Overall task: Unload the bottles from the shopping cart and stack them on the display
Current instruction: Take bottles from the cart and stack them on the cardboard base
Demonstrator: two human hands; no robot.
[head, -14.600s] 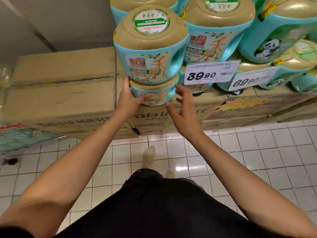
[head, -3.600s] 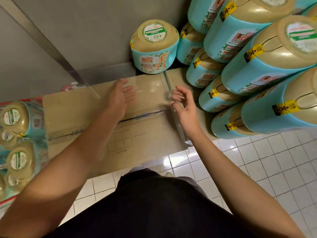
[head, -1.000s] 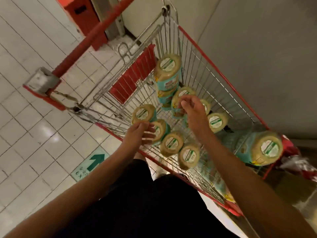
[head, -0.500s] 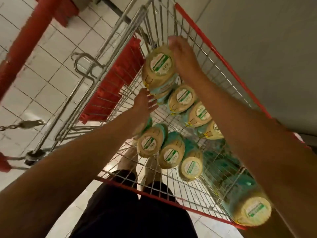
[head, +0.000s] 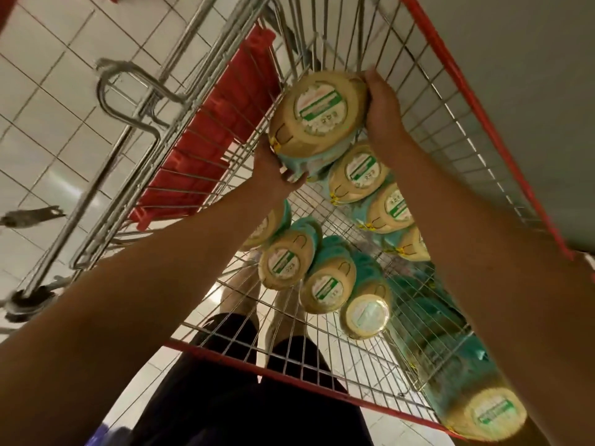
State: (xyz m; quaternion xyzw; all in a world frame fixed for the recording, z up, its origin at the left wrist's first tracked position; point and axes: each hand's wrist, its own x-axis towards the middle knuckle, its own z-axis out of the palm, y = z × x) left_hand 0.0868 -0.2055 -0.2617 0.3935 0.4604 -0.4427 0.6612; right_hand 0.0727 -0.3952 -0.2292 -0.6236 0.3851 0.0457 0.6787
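Both hands clasp one bottle (head: 317, 115) above the cart (head: 476, 101): left hand (head: 272, 170) cupped under its teal base, right hand (head: 383, 115) wrapped round the far side. More bottles (head: 328, 284) lie below in the basket.

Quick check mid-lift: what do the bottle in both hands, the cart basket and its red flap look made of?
The held bottle: likely plastic, with a glossy tan cap over a teal body and a paper-looking green-and-white label. The cart basket: bare metal wire, a shiny silver grid. The red flap: seems moulded plastic, matte and ribbed.
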